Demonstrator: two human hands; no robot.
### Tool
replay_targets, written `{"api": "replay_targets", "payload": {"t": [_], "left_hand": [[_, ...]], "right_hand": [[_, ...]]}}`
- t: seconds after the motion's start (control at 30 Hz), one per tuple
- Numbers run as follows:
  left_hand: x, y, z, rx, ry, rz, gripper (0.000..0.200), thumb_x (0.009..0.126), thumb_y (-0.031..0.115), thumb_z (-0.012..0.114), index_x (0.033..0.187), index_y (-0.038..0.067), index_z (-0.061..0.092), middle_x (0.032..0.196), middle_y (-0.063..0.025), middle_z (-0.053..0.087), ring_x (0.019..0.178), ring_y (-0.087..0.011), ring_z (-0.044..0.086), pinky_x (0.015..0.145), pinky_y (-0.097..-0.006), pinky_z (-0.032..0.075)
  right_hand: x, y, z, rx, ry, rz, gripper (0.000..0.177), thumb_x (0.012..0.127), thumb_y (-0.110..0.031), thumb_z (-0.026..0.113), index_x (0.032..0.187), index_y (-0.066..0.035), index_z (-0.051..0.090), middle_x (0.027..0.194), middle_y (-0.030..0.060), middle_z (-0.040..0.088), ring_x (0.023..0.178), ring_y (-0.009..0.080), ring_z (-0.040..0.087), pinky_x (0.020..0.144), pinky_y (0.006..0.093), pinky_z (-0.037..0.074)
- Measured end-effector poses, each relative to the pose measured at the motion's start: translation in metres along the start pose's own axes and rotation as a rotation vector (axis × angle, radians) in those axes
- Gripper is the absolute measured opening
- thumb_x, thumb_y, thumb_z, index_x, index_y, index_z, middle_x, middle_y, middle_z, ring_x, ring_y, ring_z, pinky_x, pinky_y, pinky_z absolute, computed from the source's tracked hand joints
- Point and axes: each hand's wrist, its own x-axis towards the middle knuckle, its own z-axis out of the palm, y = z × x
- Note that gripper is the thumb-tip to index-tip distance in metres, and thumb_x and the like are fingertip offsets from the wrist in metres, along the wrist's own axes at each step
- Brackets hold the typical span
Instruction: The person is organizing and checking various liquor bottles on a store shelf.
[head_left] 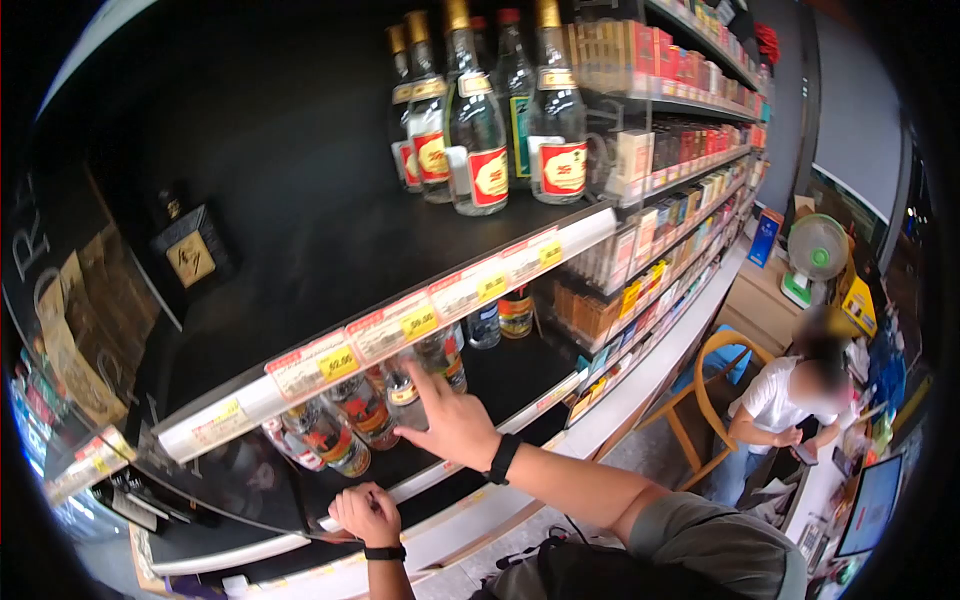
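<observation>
My right hand [452, 420] reaches into the lower shelf with its fingers spread and holds nothing. Its index finger points up beside a clear bottle [402, 388] with a red and gold label. More such bottles [330, 435] lie or lean to the left on the same shelf. My left hand [368, 514] is curled into a fist at the white front rail [250, 553] of the shelf below, at the corner of a dark panel [230, 480]. I cannot see whether it grips anything. Both wrists wear a black band.
A price strip [400, 325] with yellow and red tags runs along the upper shelf, where tall clear bottles [480, 120] stand. Boxed goods [670, 200] fill the shelves to the right. A seated person in a white shirt [780, 400], a wooden chair [715, 400] and a fan [815, 255] are at right.
</observation>
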Motion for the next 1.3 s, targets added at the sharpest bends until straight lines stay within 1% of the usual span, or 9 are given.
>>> {"api": "replay_targets", "payload": {"t": [0.17,0.3,0.33,0.57,0.73,0.97,1.03,1.23,1.3], "left_hand": [[0.001,0.004,-0.003,-0.004,-0.046,-0.021,0.008,0.081,0.006,0.066,0.081,0.012,0.060,0.078,-0.0063,0.058,0.073,-0.0302,0.055,0.081,-0.0445,0.039],[0.001,0.004,-0.002,0.014,-0.067,0.027,0.007,0.085,0.006,0.064,0.082,0.010,0.059,0.076,-0.0065,0.055,0.074,-0.0295,0.052,0.079,-0.0434,0.037],[0.000,0.005,-0.002,0.028,-0.077,0.000,0.007,0.085,0.006,0.064,0.082,0.010,0.059,0.077,-0.0065,0.055,0.074,-0.0294,0.052,0.078,-0.0430,0.036],[0.002,0.008,0.004,0.069,-0.029,-0.062,0.004,0.081,0.007,0.061,0.080,0.010,0.059,0.075,-0.0071,0.053,0.072,-0.0307,0.051,0.077,-0.0437,0.036],[-0.001,0.004,0.005,0.098,-0.039,-0.065,0.004,0.081,0.008,0.061,0.080,0.011,0.058,0.076,-0.0088,0.053,0.073,-0.0325,0.051,0.078,-0.0447,0.037],[0.000,0.002,0.007,0.141,-0.033,-0.090,0.006,0.080,0.009,0.061,0.078,0.011,0.056,0.074,-0.0076,0.054,0.073,-0.0322,0.052,0.078,-0.0452,0.037],[-0.002,0.003,0.007,0.139,-0.018,-0.033,0.009,0.083,0.008,0.061,0.078,0.011,0.055,0.072,-0.0064,0.048,0.069,-0.0289,0.046,0.075,-0.0432,0.034],[0.002,0.008,0.004,0.139,-0.024,-0.067,0.006,0.079,0.009,0.061,0.077,0.011,0.055,0.075,-0.0071,0.055,0.074,-0.0311,0.053,0.078,-0.0448,0.038],[0.000,0.004,0.005,0.121,-0.023,-0.072,0.006,0.078,0.008,0.061,0.077,0.011,0.056,0.076,-0.0064,0.055,0.074,-0.0306,0.054,0.079,-0.0448,0.038]], "right_hand": [[-0.009,0.000,0.005,0.016,-0.069,0.081,0.113,0.084,-0.048,0.084,0.165,0.001,0.022,0.139,0.0315,0.060,0.091,0.0412,0.075,0.066,0.0427,0.062],[-0.011,0.008,0.010,0.109,-0.101,0.104,0.104,0.090,-0.041,0.081,0.164,0.002,0.022,0.145,0.0341,0.055,0.096,0.0420,0.075,0.071,0.0433,0.063],[-0.014,0.011,0.014,0.146,-0.001,0.044,0.099,0.091,-0.037,0.080,0.163,0.002,0.024,0.147,0.0329,0.054,0.098,0.0417,0.075,0.076,0.0439,0.062],[-0.023,0.025,0.013,0.341,0.033,-0.049,0.097,0.090,-0.032,0.082,0.161,0.002,0.027,0.153,0.0294,0.052,0.101,0.0420,0.074,0.081,0.0447,0.062],[-0.034,0.034,-0.001,0.440,-0.038,-0.051,0.088,0.087,-0.030,0.086,0.156,-0.001,0.039,0.148,0.0257,0.058,0.123,0.0404,0.067,0.101,0.0452,0.057],[-0.050,0.049,-0.012,0.530,-0.151,-0.157,0.083,0.087,-0.027,0.086,0.155,-0.006,0.042,0.151,0.0201,0.056,0.132,0.0378,0.062,0.108,0.0451,0.053],[-0.059,0.056,-0.014,0.536,-0.181,-0.191,0.083,0.087,-0.026,0.086,0.155,-0.005,0.042,0.155,0.0181,0.054,0.136,0.0361,0.059,0.111,0.0448,0.052],[-0.076,0.077,-0.040,0.647,-0.082,-0.325,0.082,0.079,-0.007,0.085,0.151,-0.004,0.045,0.156,0.0164,0.053,0.141,0.0354,0.056,0.111,0.0436,0.053],[-0.081,0.088,-0.055,0.815,-0.083,-0.293,0.078,0.078,0.000,0.084,0.148,-0.009,0.047,0.153,0.0207,0.054,0.141,0.0380,0.056,0.112,0.0433,0.052]]}}
